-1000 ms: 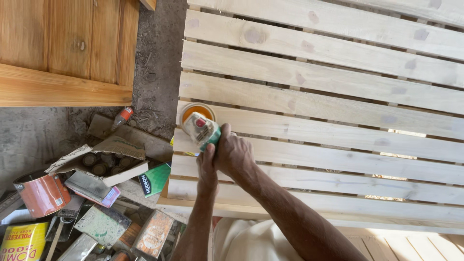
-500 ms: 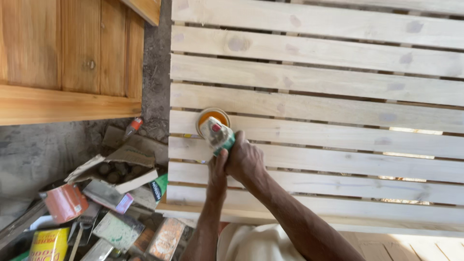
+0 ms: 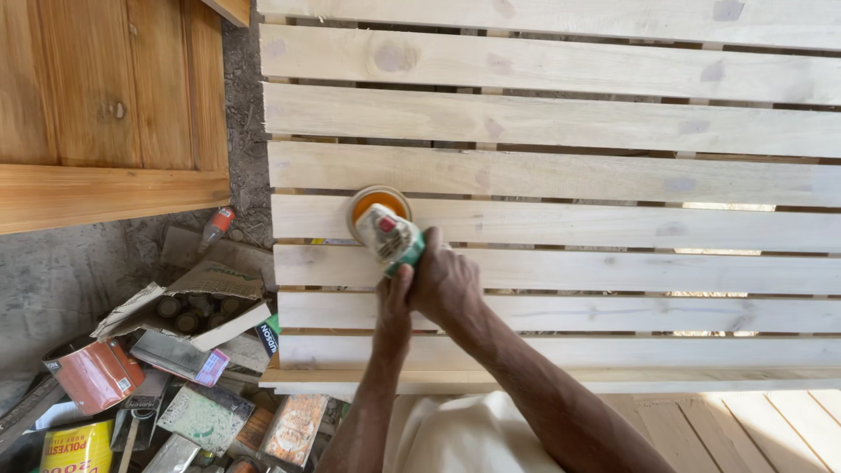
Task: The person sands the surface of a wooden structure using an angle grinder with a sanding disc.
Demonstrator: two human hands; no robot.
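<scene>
On the pale slatted wooden frame (image 3: 561, 175), both hands clasp a dusty green-bodied power sander (image 3: 391, 236): right hand (image 3: 445, 280) wrapped tight around its body, left hand (image 3: 394, 298) closed beneath, apparently to steady it; its round orange disc (image 3: 377, 200) lies against a slat

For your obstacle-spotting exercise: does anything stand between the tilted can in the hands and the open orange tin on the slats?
Nothing visible does. The tilted can, gripped by both hands, the right hand and the left hand, overlaps the open orange tin on the pale slats.
</scene>
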